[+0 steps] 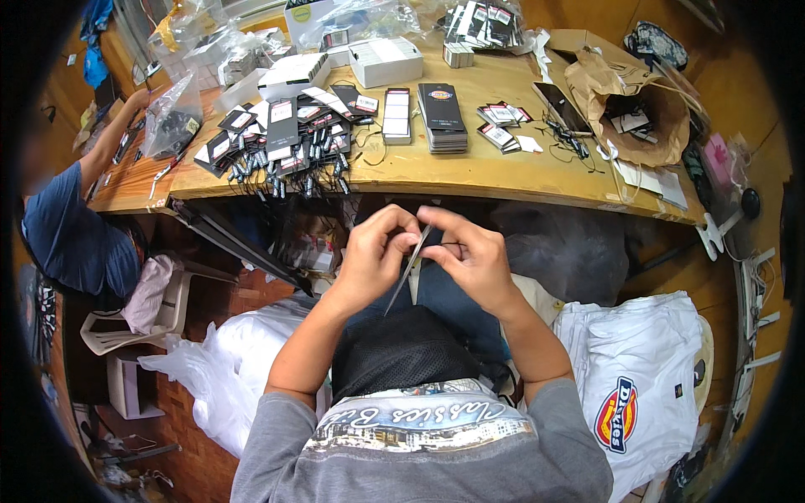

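Above my lap, my left hand and my right hand pinch a thin hang tag, seen nearly edge-on, by its upper end. The fingertips of both hands meet there, and any string between them is too small to make out. On the table edge ahead lies a heap of black and white hang tags with dark strings hanging over the front. Right of the heap stand a stack of white-faced tags and a taller stack of black tags.
A few loose tags, a phone and an open brown paper bag sit along the table's right. White boxes stand behind. Folded white garments lie at my right, white plastic at my left. A co-worker sits far left.
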The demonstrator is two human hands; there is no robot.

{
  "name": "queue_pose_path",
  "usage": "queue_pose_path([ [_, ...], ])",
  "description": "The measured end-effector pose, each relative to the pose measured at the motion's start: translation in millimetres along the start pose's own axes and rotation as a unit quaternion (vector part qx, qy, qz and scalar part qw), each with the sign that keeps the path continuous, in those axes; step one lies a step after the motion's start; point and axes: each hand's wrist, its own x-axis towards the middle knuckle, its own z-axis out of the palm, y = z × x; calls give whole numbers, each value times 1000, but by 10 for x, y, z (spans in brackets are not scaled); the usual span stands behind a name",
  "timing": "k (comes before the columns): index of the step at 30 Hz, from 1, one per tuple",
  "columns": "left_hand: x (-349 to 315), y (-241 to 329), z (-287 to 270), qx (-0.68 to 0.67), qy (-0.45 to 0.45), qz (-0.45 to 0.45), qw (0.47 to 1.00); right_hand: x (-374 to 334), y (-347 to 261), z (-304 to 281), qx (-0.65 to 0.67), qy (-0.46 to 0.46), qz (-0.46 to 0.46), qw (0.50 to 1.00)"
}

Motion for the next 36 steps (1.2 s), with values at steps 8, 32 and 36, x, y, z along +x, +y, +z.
queue_pose_path([
  [8, -33, -84, -59, -297, 1, -125, 947, 42, 33, -108, -45, -91, -84, 991],
  [32, -10, 90, 56, -301, 64, -151, 940, -4, 222, -268, 438, -26, 137, 888],
  [36, -13, 151, 92, -232, 22, -114, 966, 3, 163, -244, 438, -5, 153, 886],
])
